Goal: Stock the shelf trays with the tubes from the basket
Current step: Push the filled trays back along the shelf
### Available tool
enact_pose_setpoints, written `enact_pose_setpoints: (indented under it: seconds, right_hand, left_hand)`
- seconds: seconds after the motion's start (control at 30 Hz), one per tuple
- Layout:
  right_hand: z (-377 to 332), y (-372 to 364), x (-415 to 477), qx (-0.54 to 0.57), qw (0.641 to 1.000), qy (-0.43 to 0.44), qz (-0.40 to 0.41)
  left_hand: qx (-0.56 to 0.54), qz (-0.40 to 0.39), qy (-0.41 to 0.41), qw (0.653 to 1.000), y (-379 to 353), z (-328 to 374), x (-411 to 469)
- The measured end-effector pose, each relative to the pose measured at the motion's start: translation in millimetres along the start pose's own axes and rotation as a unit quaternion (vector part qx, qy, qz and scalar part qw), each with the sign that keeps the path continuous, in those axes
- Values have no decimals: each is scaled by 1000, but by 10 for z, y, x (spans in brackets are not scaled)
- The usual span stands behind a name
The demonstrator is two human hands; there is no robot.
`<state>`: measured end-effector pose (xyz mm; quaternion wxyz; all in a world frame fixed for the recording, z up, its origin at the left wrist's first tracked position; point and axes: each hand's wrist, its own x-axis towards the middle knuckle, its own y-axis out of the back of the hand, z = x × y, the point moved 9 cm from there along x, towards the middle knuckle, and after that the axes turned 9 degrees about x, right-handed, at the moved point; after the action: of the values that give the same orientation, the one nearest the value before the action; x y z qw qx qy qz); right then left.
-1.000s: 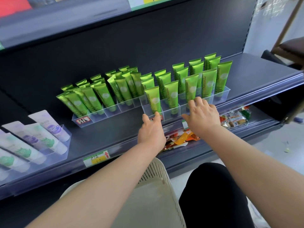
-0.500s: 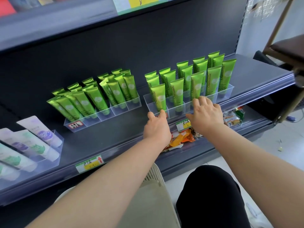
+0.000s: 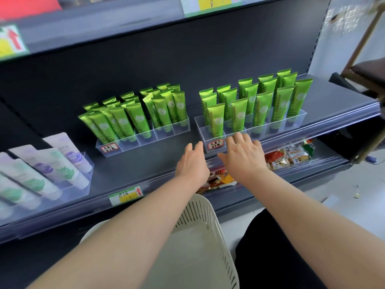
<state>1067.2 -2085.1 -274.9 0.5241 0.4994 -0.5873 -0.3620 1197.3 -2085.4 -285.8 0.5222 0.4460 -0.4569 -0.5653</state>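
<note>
Two hands, two green-tube trays, one basket, one price tag

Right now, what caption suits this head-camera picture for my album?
Both hands, left and right, rest open by a clear tray of green tubes, basket below.

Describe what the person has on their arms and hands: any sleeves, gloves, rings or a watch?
Nothing shows on either. The left hand and right hand are bare, without gloves, rings or a watch. Both forearms are uncovered as far as the picture's lower edge, so no sleeve is in view. No markings or bands appear on the wrists.
</note>
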Motion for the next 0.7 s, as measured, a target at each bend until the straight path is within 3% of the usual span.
enact_pose_setpoints:
  seconds: [0.33, 0.7]
  right_hand:
    - [-1193, -197, 252, 19, 993, 107, -33]
    - [-1579, -667, 864, 45, 989, 107, -88]
  left_hand:
    - [49, 51, 78, 994, 420, -1263, 28]
    - [85, 23, 102, 991, 462, -1952, 469]
